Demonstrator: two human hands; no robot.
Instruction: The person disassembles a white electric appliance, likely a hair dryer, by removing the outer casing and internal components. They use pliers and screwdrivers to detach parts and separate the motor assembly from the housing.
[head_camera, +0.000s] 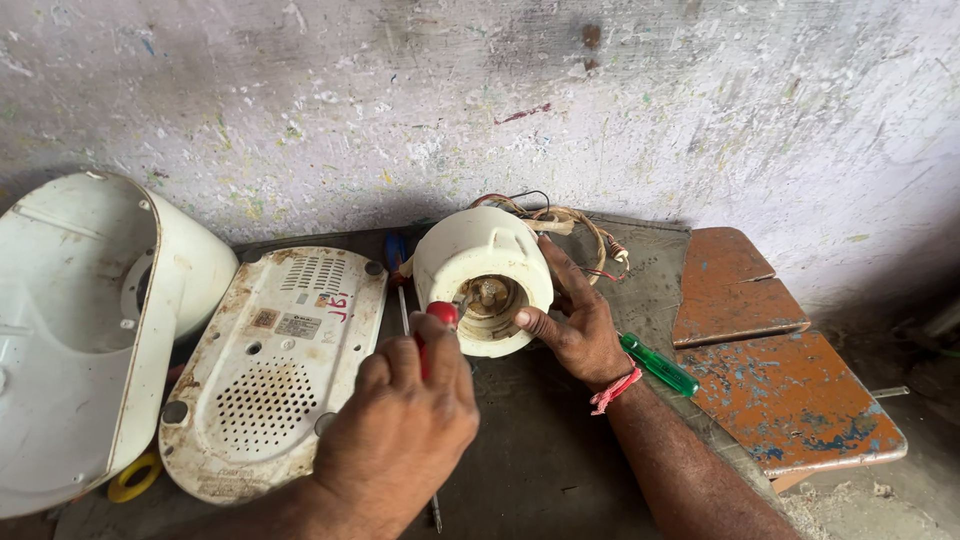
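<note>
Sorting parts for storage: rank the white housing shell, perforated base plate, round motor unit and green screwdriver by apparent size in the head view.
1. white housing shell, though nearness to the camera inflates it
2. perforated base plate
3. round motor unit
4. green screwdriver, partly hidden

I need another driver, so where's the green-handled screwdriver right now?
In the head view, the green-handled screwdriver lies on the dark table, right of centre, just beyond the right hand's wrist and beside the rusty orange plate.
</note>
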